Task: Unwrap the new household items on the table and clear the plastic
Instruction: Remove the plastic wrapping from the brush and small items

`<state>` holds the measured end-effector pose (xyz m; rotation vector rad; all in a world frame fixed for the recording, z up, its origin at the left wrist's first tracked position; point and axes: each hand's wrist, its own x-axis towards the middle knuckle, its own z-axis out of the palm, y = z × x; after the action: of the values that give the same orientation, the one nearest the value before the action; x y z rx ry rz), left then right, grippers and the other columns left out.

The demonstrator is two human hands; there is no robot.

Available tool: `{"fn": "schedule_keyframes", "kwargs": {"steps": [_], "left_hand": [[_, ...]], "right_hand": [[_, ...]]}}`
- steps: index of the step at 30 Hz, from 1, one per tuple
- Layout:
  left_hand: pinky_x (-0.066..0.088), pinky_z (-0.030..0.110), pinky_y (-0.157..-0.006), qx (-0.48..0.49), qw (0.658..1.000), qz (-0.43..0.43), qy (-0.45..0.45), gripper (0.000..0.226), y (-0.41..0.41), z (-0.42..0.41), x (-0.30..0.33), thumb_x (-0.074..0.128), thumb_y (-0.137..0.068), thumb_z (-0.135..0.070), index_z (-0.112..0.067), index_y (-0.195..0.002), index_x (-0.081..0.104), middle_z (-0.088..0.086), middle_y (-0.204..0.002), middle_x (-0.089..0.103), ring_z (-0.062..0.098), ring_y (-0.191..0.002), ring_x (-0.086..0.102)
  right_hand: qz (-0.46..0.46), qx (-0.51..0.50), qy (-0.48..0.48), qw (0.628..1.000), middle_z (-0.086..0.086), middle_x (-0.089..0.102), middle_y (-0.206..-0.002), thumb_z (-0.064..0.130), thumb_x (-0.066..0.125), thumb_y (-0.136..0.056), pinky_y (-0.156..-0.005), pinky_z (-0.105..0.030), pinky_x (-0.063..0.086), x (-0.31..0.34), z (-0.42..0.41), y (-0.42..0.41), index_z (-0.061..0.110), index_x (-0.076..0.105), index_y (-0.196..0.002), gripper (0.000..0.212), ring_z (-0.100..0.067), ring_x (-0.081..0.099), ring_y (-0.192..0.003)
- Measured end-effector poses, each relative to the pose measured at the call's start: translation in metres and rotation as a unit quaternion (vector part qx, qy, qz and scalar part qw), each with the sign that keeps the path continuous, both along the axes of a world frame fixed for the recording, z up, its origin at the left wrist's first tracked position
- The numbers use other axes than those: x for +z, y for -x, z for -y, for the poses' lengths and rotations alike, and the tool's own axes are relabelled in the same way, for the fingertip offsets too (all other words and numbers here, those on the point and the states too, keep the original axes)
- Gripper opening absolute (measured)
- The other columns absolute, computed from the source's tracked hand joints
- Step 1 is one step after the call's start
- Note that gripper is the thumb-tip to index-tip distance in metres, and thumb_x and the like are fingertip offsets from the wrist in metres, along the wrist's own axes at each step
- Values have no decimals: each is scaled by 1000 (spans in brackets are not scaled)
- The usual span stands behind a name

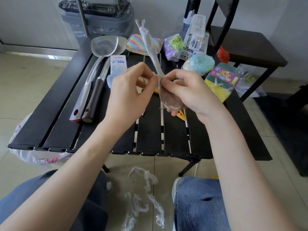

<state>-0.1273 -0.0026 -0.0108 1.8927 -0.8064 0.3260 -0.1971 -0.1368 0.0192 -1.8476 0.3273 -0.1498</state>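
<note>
- A black slatted table (55, 117) fills the middle of the view, with a dark chair (246, 47) behind its right corner.
- A wrapped bin (100, 15) stands on the floor beyond the table.
- Two long metal spatulas (93, 77) lie side by side on the table's left half, handles toward the person.
- Packaged sponges (221, 80), a blue scrubber (200, 64) and a striped cloth pack (133, 42) sit along the far and right edges.
- Loose strips of clear plastic (146, 194) lie on the floor between the person's knees.
- The right hand (188, 94) grips the bowl of a plastic-wrapped spoon (150, 45) above the table's centre, handle pointing up and away.
- The left hand (131, 90) pinches the wrap at the spoon's neck, just beside the right fingertips.
</note>
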Motion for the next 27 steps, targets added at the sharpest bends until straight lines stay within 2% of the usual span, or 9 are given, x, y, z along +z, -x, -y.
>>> {"fn": "schedule_keyframes", "kwargs": {"steps": [3, 6, 8, 12, 16, 19, 21, 25, 27], "left_hand": [[40, 10, -60, 60, 997, 41, 2, 18, -1, 0, 0, 58, -91, -20, -5, -81, 55, -4, -75, 59, 4, -62, 57], [53, 37, -65, 77, 997, -9, 30, 15, -2, 2, -3, 55, -91, -22, -11, -81, 52, -5, -74, 60, 12, -67, 64], [56, 45, -64, 55, 993, -71, 75, 13, -4, 4, -3, 54, -90, -18, -10, -80, 51, -2, -76, 64, 17, -71, 67], [58, 41, -79, -29, 971, -193, 135, 9, -3, 7, -2, 58, -91, -9, -2, -85, 57, 4, -88, 72, 14, -86, 69], [57, 39, -81, -66, 978, -160, 116, 16, 0, 3, -3, 64, -89, -10, -15, -96, 50, 4, -83, 71, 14, -81, 70], [57, 40, -80, -58, 989, -108, 80, 13, 2, 2, -2, 57, -90, -8, -14, -98, 64, -3, -83, 70, 9, -81, 69], [57, 42, -81, -58, 985, -133, 98, 15, 2, 2, -2, 56, -89, -11, -14, -94, 71, 0, -85, 72, 12, -83, 70], [58, 40, -80, -49, 980, -158, 107, 6, -2, 1, 3, 71, -85, -16, -12, -90, 74, 4, -80, 73, 16, -77, 71], [58, 34, -79, -41, 984, -143, 96, 7, -5, -1, 5, 73, -83, -15, -12, -89, 74, 3, -79, 73, 14, -74, 70]], "right_hand": [[16, -7, -11, 1000, -12, 61, -79, 18, 57, -97, -43, -26, 52, -2, -6, -3, 13, 64, -88, 12, -14, 63, -50], [22, -13, -12, 1000, -7, 63, -75, 16, 56, -97, -41, -26, 52, 0, -11, -5, 11, 65, -90, 13, -17, 62, -51], [31, -29, -5, 999, -13, 64, -74, 15, 55, -98, -41, -28, 53, 0, -13, -6, 9, 66, -91, 14, -22, 63, -51], [69, -81, 94, 990, -18, 64, -76, 14, 55, -96, -43, -30, 54, -5, -11, -6, 5, 65, -92, 14, -16, 63, -50], [110, -118, 246, 956, 8, 50, -54, 12, 57, -94, -43, -10, 39, -9, -12, -6, 8, 65, -84, 14, -1, 55, -44], [120, -121, 293, 941, 12, 47, -53, 14, 58, -93, -53, -28, 50, -10, -17, -7, 10, 67, -83, 15, -8, 57, -50], [122, -114, 305, 938, 12, 48, -54, 16, 58, -94, -56, -36, 54, -11, -20, -7, 10, 68, -85, 15, -12, 59, -55], [129, -116, 334, 927, 13, 42, -51, 15, 57, -92, -52, -18, 41, -9, -22, -8, 11, 68, -82, 15, -7, 47, -48], [124, -117, 342, 924, 13, 40, -49, 14, 58, -91, -50, -16, 35, -7, -20, -7, 12, 68, -81, 14, -7, 43, -47]]}}
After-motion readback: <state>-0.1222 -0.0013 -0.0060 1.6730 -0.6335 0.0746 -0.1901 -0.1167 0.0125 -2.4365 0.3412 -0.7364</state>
